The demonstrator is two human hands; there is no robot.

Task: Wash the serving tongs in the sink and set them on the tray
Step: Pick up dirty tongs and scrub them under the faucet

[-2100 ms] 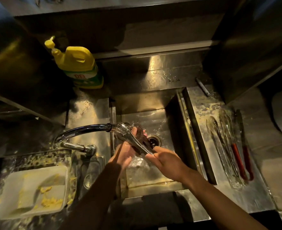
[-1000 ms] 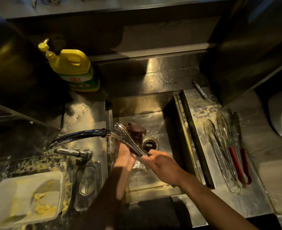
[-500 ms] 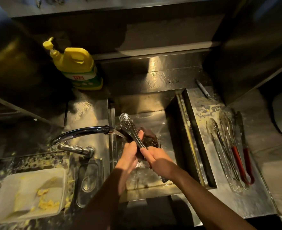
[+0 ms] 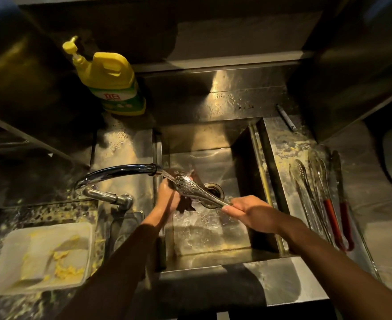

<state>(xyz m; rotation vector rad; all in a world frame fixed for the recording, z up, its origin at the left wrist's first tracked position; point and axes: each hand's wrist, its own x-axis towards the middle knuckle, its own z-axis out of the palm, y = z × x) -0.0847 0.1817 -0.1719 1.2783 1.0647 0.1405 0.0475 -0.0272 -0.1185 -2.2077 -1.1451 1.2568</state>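
Silver serving tongs (image 4: 196, 190) with a perforated head lie slanted over the steel sink (image 4: 213, 139), their head under the water running from the curved tap (image 4: 121, 172). My right hand (image 4: 250, 212) grips the handle end. My left hand (image 4: 167, 197) holds a dark scrubbing cloth (image 4: 185, 204) against the underside of the head. To the right of the sink, on the steel tray (image 4: 280, 144), lie several other tongs (image 4: 305, 192), two with red handles (image 4: 331, 218).
A yellow detergent bottle (image 4: 112, 82) stands behind the sink on the left. At the near left sits a white container (image 4: 42, 257) with yellow food scraps. A pen-like stick (image 4: 286, 117) lies at the tray's back. The drain (image 4: 213, 191) is mid-sink.
The tongs swung from pointing up and away to lying slanted under the tap stream. My right hand slid right, out to the handle end; my left hand stays with the cloth at the head.
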